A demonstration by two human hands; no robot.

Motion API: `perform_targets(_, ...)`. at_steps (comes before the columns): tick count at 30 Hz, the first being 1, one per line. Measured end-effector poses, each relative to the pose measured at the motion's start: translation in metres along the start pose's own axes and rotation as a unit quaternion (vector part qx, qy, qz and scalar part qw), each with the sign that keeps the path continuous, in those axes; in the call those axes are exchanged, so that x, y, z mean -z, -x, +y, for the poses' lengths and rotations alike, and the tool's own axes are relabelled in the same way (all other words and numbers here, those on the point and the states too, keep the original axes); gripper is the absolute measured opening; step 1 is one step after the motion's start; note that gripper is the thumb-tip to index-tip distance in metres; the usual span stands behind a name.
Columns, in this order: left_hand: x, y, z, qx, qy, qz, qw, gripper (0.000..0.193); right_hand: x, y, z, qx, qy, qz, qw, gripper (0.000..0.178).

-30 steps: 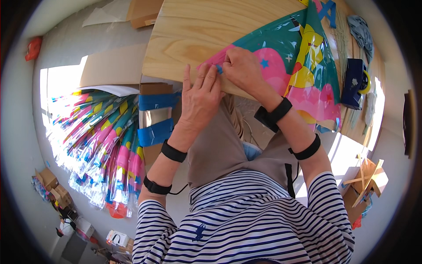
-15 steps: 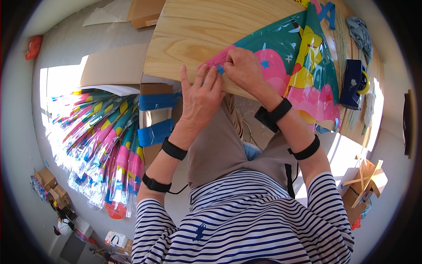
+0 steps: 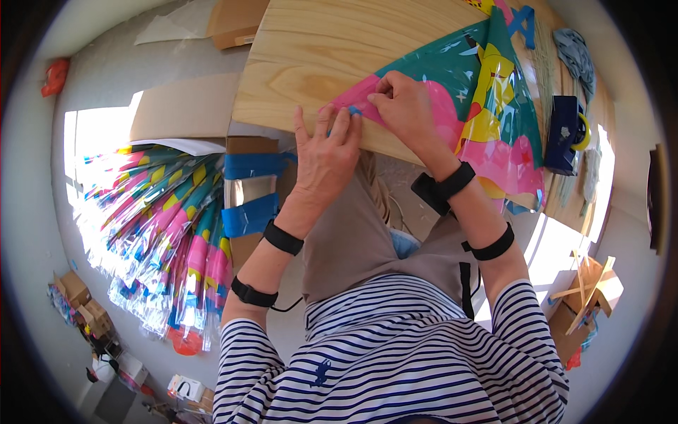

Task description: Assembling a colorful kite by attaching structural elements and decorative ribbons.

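Observation:
A glossy plastic kite (image 3: 438, 116), printed in green, pink and yellow, lies partly folded on the wooden table. Its narrow pink tip reaches to the table's near edge. Over that tip my left hand (image 3: 328, 148) presses down with fingers spread, and a bit of blue (image 3: 354, 111) shows beside its fingertips. Just right of it, my right hand (image 3: 406, 109) is curled above the kite's pink part, thumb and forefinger pinched together. Whatever sits in that pinch, if anything, is too small to make out.
Left of the table, a fan of folded kites (image 3: 169, 226) rests beside a cardboard box with blue tape (image 3: 247, 215). On the table's right side are a dark blue tape dispenser (image 3: 563, 134), thin rods (image 3: 544, 63) and a grey cloth (image 3: 575, 56). Wooden pieces (image 3: 583, 297) stand lower right.
My right hand has shifted slightly right, away from my left fingertips, and its fist has loosened into a pinch. My left hand stays nearly in place on the tip.

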State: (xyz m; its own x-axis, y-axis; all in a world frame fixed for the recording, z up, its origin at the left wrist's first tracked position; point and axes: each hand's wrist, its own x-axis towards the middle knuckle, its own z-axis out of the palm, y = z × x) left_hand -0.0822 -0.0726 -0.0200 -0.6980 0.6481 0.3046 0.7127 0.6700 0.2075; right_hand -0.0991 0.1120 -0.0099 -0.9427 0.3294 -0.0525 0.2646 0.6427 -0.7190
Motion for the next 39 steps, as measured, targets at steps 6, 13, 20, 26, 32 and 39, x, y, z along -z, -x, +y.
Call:
perform_targets(6,0.003,-0.001,0.000,0.001,0.003,-0.010,1.000,0.057,-0.011,-0.001,-0.013,-0.009,0.060,-0.012,0.998,0.022)
perform_targets(13,0.004,-0.001,0.002,0.002,0.004,-0.020,1.000,0.056,-0.016,0.009,-0.010,0.022,0.095,0.025,0.995,0.023)
perform_targets(20,0.028,-0.010,0.005,0.016,0.056,-0.058,0.997,0.047,0.022,0.013,0.020,0.015,0.144,0.152,0.978,0.026)
perform_targets(26,0.015,-0.049,0.004,0.044,0.057,-0.011,0.997,0.039,0.137,0.062,0.081,-0.053,0.297,0.272,0.914,0.045)
perform_targets(32,-0.009,-0.107,0.022,0.102,0.015,-0.036,0.994,0.037,0.189,0.044,0.164,-0.178,0.273,0.266,0.907,0.049)
perform_targets(39,-0.026,-0.137,0.038,0.155,0.067,-0.121,0.978,0.027,0.229,0.033,0.216,-0.263,0.242,0.207,0.911,0.041)
